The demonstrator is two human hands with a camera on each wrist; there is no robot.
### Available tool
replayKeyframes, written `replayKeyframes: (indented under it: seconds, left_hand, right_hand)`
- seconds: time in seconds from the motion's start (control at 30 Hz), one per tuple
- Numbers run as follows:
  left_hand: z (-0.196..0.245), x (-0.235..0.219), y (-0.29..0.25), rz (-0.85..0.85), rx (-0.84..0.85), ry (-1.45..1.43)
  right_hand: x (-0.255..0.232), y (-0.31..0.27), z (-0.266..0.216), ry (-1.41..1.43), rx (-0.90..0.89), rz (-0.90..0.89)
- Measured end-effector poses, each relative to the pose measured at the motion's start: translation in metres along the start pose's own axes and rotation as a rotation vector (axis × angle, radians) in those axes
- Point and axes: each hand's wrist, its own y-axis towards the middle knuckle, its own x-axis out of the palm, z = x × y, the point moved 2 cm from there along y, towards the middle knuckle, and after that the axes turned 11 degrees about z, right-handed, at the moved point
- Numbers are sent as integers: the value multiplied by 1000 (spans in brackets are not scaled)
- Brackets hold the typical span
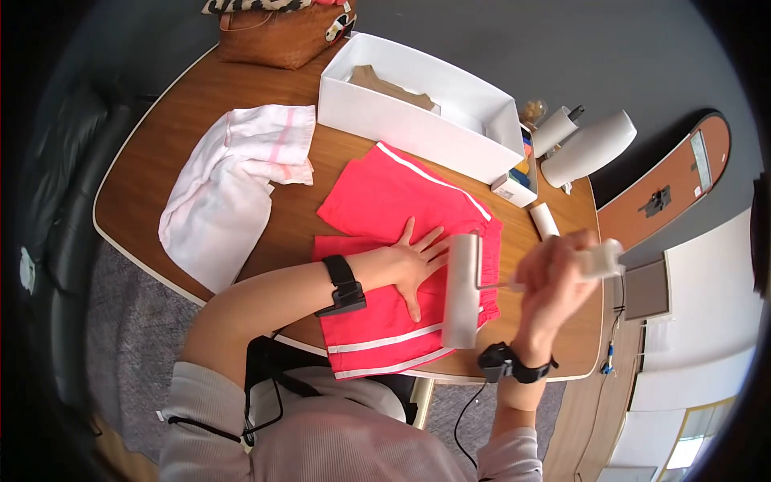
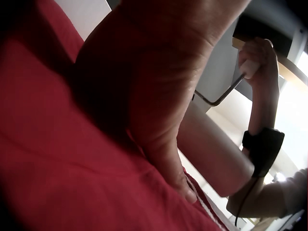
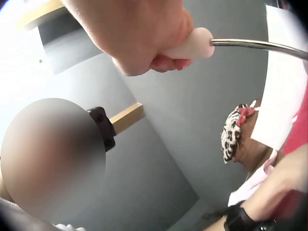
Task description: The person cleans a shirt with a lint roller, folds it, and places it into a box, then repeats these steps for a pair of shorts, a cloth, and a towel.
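Note:
Red shorts (image 1: 385, 193) with white side stripes lie spread out on the wooden table (image 1: 132, 193). My left hand (image 1: 416, 269) rests on them, fingers spread and straight, thumb toward the striped lower leg. With my right hand (image 1: 554, 277) I grip the white handle (image 3: 192, 45) of a lint roller (image 1: 462, 293). Its pale roller overlaps the waistband side of the shorts in the head view. Seen from the left wrist, the roller (image 2: 211, 149) is raised beside my left thumb, joined to the handle by a bent metal rod (image 2: 224, 96).
A white and pink towel (image 1: 217, 201) lies left of the shorts. Behind them stands an open white box (image 1: 409, 140) with a beige item inside. A brown bag (image 1: 281, 36) sits at the far left corner. White cylinders (image 1: 590, 149) and a small box (image 1: 518, 189) stand at the right.

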Motion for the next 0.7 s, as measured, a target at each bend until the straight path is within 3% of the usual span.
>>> replayKeyframes:
  seconds: [0.07, 0.17, 0.37, 0.63, 0.7]
  left_hand:
    - [1, -2, -1, -32, -14, 32]
    - [-1, 1, -4, 71, 8, -7]
    - [1, -4, -4, 36, -3, 2]
    - [1, -4, -4, 34, -10, -4]
    - [1, -5, -5, 29, -10, 0]
  right_hand:
    - [6, -10, 17, -38, 79, -23]
    - [-4, -8, 31, -336, -55, -32]
    - [-38, 12, 24, -50, 38, 72]
    - [-49, 18, 21, -43, 89, 133]
    - [-38, 14, 20, -97, 50, 59]
